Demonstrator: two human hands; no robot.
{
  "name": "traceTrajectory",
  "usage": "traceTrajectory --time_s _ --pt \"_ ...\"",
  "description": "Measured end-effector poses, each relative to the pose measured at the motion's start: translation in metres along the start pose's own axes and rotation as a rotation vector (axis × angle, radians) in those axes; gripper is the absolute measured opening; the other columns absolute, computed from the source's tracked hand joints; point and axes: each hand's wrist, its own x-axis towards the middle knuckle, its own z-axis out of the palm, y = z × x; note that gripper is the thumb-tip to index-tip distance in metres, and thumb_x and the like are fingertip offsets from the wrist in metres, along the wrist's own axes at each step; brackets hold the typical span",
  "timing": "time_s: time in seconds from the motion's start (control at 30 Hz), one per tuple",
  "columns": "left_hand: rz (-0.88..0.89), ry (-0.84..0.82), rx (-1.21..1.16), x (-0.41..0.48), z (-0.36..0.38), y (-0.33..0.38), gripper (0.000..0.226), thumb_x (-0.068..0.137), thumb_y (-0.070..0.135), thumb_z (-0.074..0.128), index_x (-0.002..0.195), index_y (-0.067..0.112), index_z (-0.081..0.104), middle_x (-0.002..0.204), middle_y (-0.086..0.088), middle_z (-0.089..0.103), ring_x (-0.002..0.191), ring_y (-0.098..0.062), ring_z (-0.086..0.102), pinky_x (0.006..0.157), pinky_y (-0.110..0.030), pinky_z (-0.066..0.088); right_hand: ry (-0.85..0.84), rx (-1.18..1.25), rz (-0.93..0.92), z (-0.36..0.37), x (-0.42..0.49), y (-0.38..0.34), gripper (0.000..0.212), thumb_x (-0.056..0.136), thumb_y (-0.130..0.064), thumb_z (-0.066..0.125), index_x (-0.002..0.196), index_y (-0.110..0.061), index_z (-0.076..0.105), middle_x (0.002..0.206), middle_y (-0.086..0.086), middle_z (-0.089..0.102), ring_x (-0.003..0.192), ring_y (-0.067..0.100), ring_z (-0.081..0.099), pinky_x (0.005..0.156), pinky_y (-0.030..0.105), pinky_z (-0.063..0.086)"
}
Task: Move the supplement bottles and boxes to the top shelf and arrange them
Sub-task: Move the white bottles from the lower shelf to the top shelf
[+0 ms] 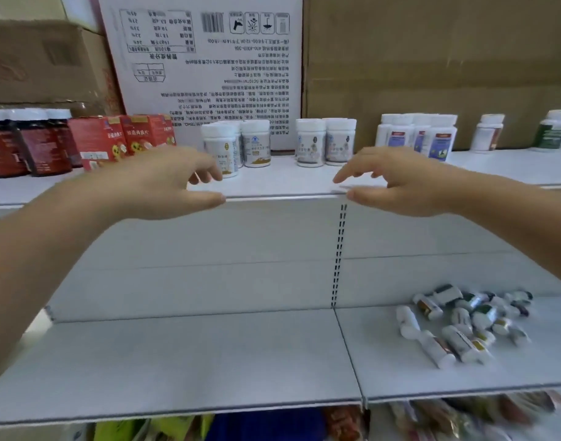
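Note:
Both hands hover at the front edge of the top shelf, holding nothing. My left hand has its fingers spread, just in front of a group of white bottles with gold labels. My right hand is also spread, below a pair of white bottles and a cluster of white bottles with blue labels. Red boxes and dark red bottles stand at the shelf's left. A heap of small bottles lies on its side on the lower shelf.
A large white printed carton and brown cartons stand behind the top row. A single white bottle and a green-labelled bottle stand far right. Colourful packages show under the lower shelf.

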Motion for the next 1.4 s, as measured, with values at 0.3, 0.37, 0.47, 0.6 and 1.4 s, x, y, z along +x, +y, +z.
traceTrajectory --time_s 0.3,0.37,0.47,0.6,1.4 --pt "0.42 -0.196 -0.064 -0.002 0.075 0.097 0.042 0.082 0.057 0.06 0.114 0.031 0.059 0.09 0.019 0.053 0.083 -0.005 0.057 0.075 -0.029 0.048 -0.086 -0.126 0.375 0.007 -0.166 0.012 0.035 0.092 -0.04 0.052 0.125 -0.03 0.06 0.127 -0.006 0.059 0.11 0.013 0.054 0.09 0.033 0.046" --pt "0.417 -0.288 -0.07 0.01 0.108 0.112 0.042 0.084 0.056 0.061 0.118 0.031 0.057 0.096 0.017 0.054 0.088 -0.009 0.058 0.08 -0.031 0.048 -0.151 -0.135 0.468 0.02 -0.196 0.025 0.034 0.094 -0.038 0.053 0.127 -0.029 0.059 0.127 -0.003 0.059 0.111 0.014 0.055 0.089 0.03 0.044" --pt "0.369 -0.41 -0.101 0.035 0.165 0.134 0.041 0.086 0.054 0.062 0.119 0.031 0.056 0.102 0.014 0.057 0.091 -0.011 0.057 0.081 -0.028 0.046 -0.247 -0.141 0.592 0.05 -0.231 0.058 0.034 0.094 -0.036 0.054 0.127 -0.026 0.06 0.125 -0.001 0.061 0.104 0.017 0.057 0.085 0.029 0.044" --pt "0.3 -0.486 -0.193 0.077 0.248 0.172 0.041 0.086 0.048 0.064 0.119 0.024 0.058 0.109 0.005 0.062 0.094 -0.014 0.057 0.085 -0.029 0.047 -0.332 -0.107 0.69 0.102 -0.255 0.117 0.035 0.094 -0.033 0.054 0.127 -0.022 0.06 0.126 0.002 0.063 0.108 0.022 0.059 0.091 0.034 0.046" --pt "-0.759 -0.722 -1.598 0.212 0.507 0.316 0.039 0.087 0.028 0.048 0.117 0.004 0.055 0.092 -0.013 0.062 0.075 -0.026 0.061 0.069 -0.034 0.051 -0.371 0.436 0.93 0.328 -0.223 0.288 0.039 0.07 -0.055 0.065 0.089 -0.024 0.051 0.085 -0.005 0.053 0.077 0.012 0.055 0.059 0.024 0.04"
